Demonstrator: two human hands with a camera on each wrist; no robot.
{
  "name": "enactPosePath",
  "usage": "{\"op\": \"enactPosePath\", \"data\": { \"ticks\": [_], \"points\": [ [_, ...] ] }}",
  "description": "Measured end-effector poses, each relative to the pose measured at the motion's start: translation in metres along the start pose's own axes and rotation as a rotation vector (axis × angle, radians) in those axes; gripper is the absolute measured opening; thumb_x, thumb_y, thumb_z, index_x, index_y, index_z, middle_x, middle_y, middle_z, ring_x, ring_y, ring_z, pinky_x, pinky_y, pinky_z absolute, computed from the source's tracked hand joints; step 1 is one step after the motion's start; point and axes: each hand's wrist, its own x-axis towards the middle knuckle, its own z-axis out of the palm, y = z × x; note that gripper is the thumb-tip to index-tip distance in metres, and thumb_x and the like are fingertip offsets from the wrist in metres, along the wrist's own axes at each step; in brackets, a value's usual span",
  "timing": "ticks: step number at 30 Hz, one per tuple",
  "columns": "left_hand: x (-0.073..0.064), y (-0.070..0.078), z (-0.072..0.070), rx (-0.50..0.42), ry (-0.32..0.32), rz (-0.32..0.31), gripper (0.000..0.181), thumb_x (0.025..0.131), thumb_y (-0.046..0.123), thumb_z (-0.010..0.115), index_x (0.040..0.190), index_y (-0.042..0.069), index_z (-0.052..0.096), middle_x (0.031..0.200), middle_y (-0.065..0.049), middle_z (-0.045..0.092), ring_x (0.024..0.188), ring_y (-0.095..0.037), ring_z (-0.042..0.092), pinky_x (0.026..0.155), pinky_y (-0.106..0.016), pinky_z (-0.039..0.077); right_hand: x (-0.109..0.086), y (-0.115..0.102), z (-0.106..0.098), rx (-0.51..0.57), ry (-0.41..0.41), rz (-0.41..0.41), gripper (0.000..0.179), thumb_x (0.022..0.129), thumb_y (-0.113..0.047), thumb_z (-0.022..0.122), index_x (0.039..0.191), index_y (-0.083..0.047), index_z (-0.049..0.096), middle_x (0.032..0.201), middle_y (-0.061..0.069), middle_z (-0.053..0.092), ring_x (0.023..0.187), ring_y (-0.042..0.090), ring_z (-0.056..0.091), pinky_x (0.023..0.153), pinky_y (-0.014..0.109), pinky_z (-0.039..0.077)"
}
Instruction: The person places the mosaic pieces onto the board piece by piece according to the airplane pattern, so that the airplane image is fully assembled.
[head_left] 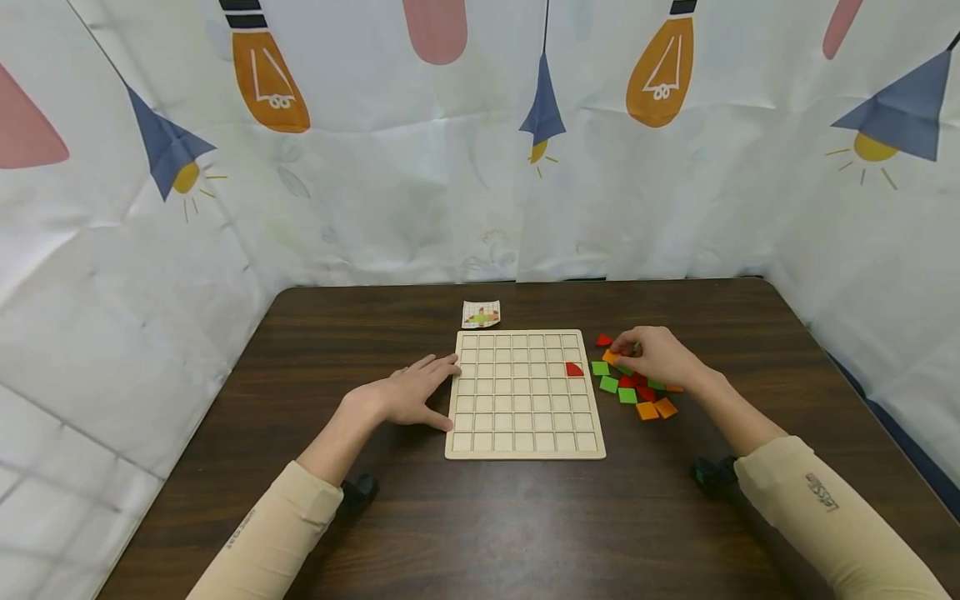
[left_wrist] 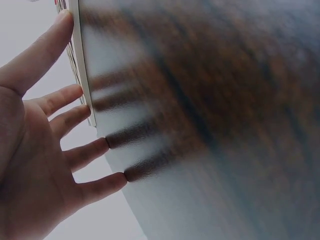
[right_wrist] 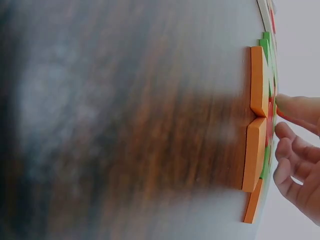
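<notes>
A pale wooden grid board (head_left: 525, 396) lies flat on the table, with one red rounded tile (head_left: 573, 369) in a cell near its right side. My left hand (head_left: 412, 392) rests at the board's left edge, its fingers spread; in the left wrist view the thumb (left_wrist: 42, 55) touches the edge. Right of the board, my right hand (head_left: 660, 357) is over a loose pile of tiles. Its thumb and index finger pinch an orange tile (head_left: 610, 357) at the pile's far side. Part of the pile is hidden beneath the hand.
Green tiles (head_left: 627, 396), red tiles (head_left: 645, 392) and orange tiles (head_left: 664, 407) lie together, some overlapping. A small printed pattern card (head_left: 481, 314) lies behind the board. The dark wooden table (head_left: 510, 525) meets a printed white curtain (head_left: 450, 200) at the back.
</notes>
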Motion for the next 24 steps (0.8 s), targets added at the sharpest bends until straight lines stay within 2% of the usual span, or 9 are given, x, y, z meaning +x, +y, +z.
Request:
{"op": "enactPosePath", "data": {
  "ticks": [5, 11, 24],
  "points": [
    [-0.0009, 0.0009, -0.0006, -0.008, 0.003, 0.002, 0.090, 0.091, 0.047, 0.078, 0.160, 0.010, 0.034, 0.171, -0.012, 0.010, 0.155, -0.041, 0.007, 0.116, -0.070, 0.017, 0.0021, -0.0030, 0.0017, -0.009, 0.000, -0.015, 0.018, 0.096, -0.011, 0.073, 0.112, -0.003, 0.075, 0.094, 0.002, 0.067, 0.061, 0.015, 0.053, 0.057, 0.034, 0.048],
    [-0.0004, -0.0004, 0.0000, -0.006, 0.009, 0.002, 0.090, 0.091, 0.049, 0.077, 0.160, 0.011, 0.034, 0.171, -0.012, 0.012, 0.155, -0.041, 0.009, 0.115, -0.070, 0.018, 0.0035, -0.0066, 0.0019, -0.008, -0.009, 0.007, 0.021, 0.095, -0.013, 0.075, 0.113, -0.003, 0.074, 0.094, 0.003, 0.065, 0.066, 0.017, 0.053, 0.061, 0.035, 0.049],
    [-0.0009, -0.0025, 0.0004, -0.007, 0.015, 0.005, 0.089, 0.091, 0.049, 0.077, 0.159, 0.011, 0.035, 0.171, -0.012, 0.012, 0.155, -0.041, 0.009, 0.116, -0.070, 0.017, 0.0042, -0.0079, -0.0004, -0.021, 0.036, 0.020, 0.024, 0.094, -0.005, 0.073, 0.117, 0.001, 0.070, 0.104, 0.010, 0.069, 0.074, 0.018, 0.058, 0.063, 0.035, 0.051]
  ]
}}
